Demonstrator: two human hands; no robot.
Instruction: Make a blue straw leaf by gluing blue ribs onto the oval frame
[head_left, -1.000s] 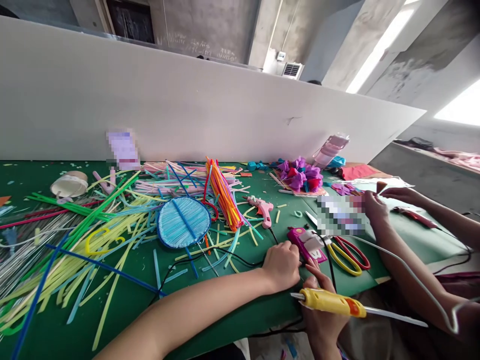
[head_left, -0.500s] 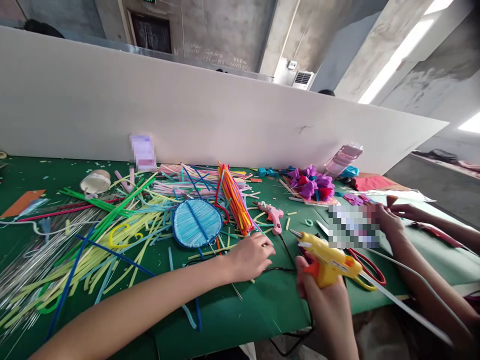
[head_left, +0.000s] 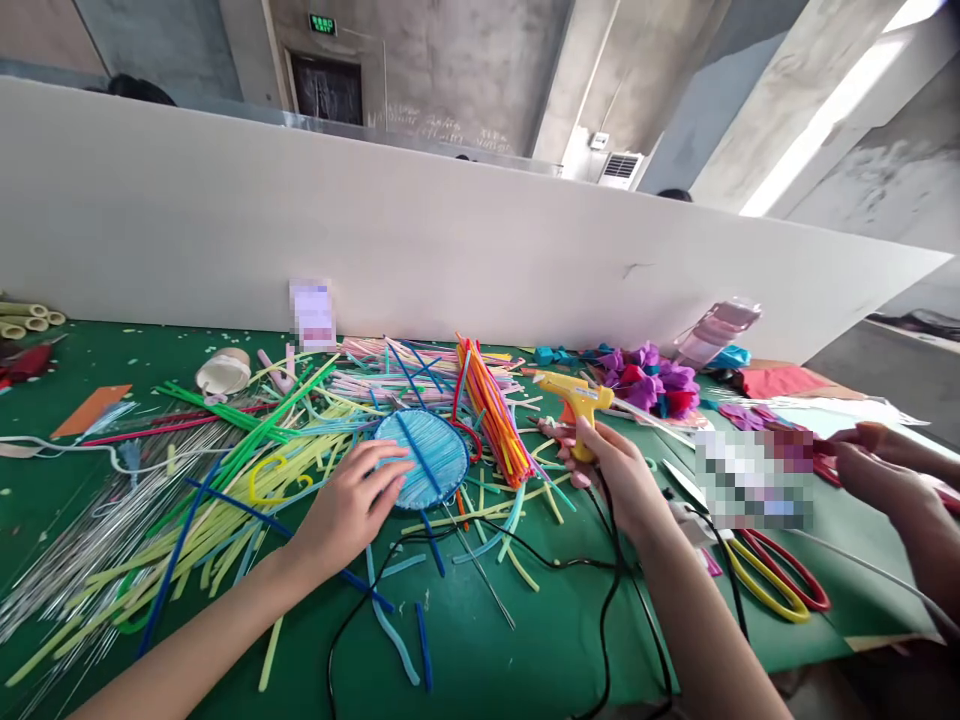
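My right hand [head_left: 611,465] is closed round the handle of a yellow hot glue gun [head_left: 574,395]. A white glue stick trails from the gun's back end, and its nozzle points left. My left hand [head_left: 360,500] reaches over the left edge of a round light-blue disc [head_left: 431,465] made of pipe cleaners, with a dark-blue rim and centre strip. The fingers of that hand are stretched and apart; whether they press on the disc I cannot tell. Just right of the disc lies a bundle of orange, red and yellow pipe cleaners [head_left: 495,420]. A pink glue gun [head_left: 570,450] is partly hidden behind my right hand.
Loose green and yellow pipe cleaners [head_left: 225,500] spread over the left side. Black cords [head_left: 555,563] cross the front. Scissors [head_left: 780,580] lie on the right, near another person's hands [head_left: 874,460]. Purple flowers [head_left: 652,380] and a bottle [head_left: 720,330] stand behind.
My left hand has moved left to the blue disc. My right hand has carried the yellow glue gun away from the table's front edge, toward the flowers. The view has shifted slightly.
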